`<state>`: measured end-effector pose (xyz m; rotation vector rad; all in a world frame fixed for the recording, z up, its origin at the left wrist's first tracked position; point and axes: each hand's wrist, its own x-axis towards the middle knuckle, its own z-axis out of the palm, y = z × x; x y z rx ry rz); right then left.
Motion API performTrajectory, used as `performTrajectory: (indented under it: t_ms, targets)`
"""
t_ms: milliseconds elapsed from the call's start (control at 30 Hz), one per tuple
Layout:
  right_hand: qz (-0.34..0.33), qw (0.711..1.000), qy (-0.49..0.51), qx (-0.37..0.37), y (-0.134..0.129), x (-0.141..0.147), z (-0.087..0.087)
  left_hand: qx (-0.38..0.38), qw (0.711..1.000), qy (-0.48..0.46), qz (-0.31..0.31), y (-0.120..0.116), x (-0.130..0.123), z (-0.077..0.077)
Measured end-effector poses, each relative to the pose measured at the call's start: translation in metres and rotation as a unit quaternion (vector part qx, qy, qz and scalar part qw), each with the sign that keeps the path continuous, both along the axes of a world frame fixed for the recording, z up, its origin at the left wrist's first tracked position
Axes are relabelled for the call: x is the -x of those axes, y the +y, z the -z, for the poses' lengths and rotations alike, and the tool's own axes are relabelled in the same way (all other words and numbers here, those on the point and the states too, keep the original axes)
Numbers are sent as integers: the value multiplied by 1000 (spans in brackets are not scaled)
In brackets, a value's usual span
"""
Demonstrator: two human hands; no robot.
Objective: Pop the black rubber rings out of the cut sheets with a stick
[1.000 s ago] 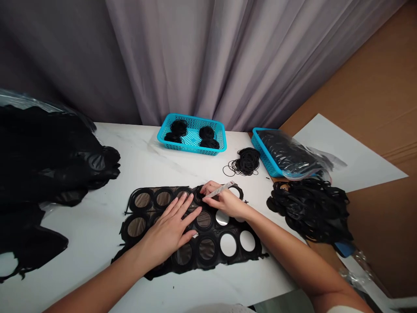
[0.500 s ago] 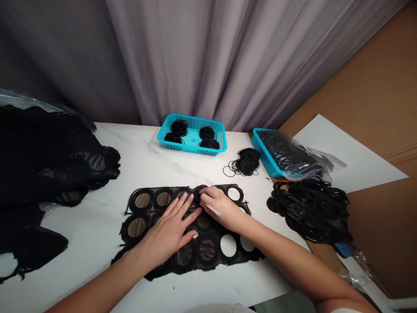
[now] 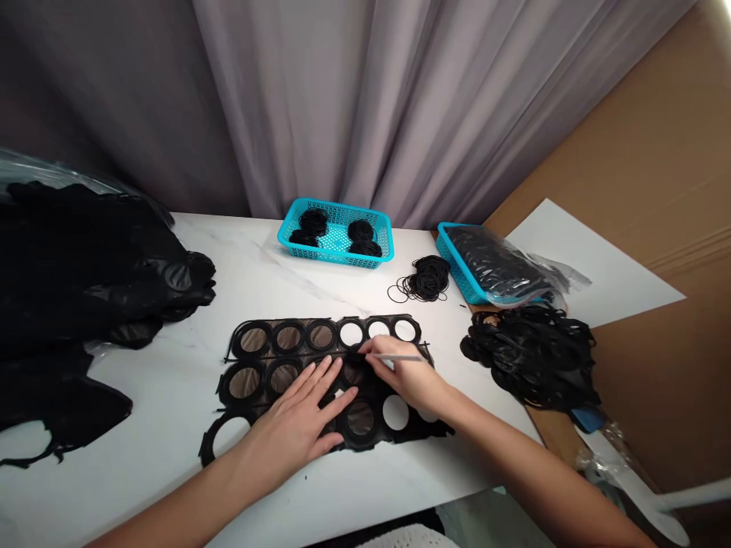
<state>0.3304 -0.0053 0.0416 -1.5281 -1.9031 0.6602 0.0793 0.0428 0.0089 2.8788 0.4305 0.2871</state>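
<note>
Fingers (image 3: 328,378) on black ring sheet (image 3: 272,358)

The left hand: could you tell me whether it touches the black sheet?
Touching: the head view shows the left hand lying flat on the black sheet.

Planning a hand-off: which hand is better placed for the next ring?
Probably the right hand: it holds a slim tool at a ring; the left hand lies flat on the black sheet.
</note>
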Motion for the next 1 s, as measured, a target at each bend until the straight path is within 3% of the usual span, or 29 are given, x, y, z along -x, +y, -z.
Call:
performTrajectory:
  t_ms: [100,300,1000]
  targets:
    - [-55,997,32,32,-10,13,7,1,1000,-1,-6,-6,3,5]
    - [-88,992,76,51,-8,9,12,-7,1000,-8,-1,-5,4,9]
    - [-91,995,12,39,-12,13,9,-4,1000,-1,-2,-6,4,5]
